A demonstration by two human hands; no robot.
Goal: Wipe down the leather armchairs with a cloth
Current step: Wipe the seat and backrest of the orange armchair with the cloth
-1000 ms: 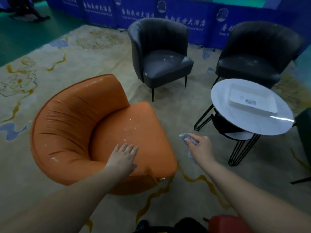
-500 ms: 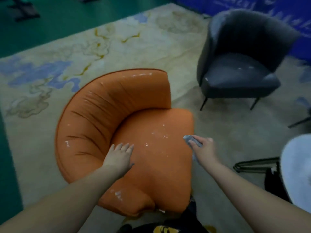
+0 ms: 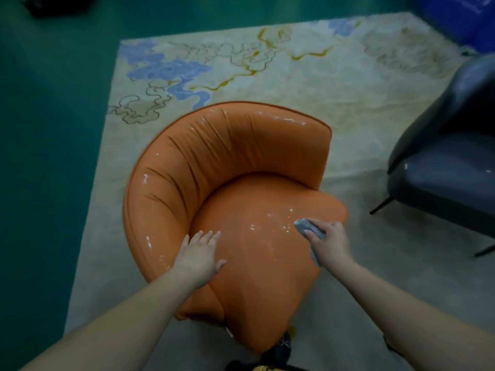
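Orange armchair (image 3: pixel 241 170) sits mid-rug, seat near. Left hand (image 3: pixel 199 257) lies flat with fingers straight on the seat's left, likely bracing. Right hand (image 3: pixel 330 241) grips the grey cloth (image 3: pixel 308 227) beside white specks (image 3: pixel 270 223), ready to wipe.

The orange armchair (image 3: pixel 241 183) looks like glossy, creased leather flecked white, the dark armchair (image 3: pixel 450 162) at right smooth leather, the rug (image 3: pixel 294 76) matt cloth.

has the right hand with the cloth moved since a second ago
Yes. The right hand with the cloth was beside the orange chair, off the seat's edge; now it is over the seat, next to the white specks.
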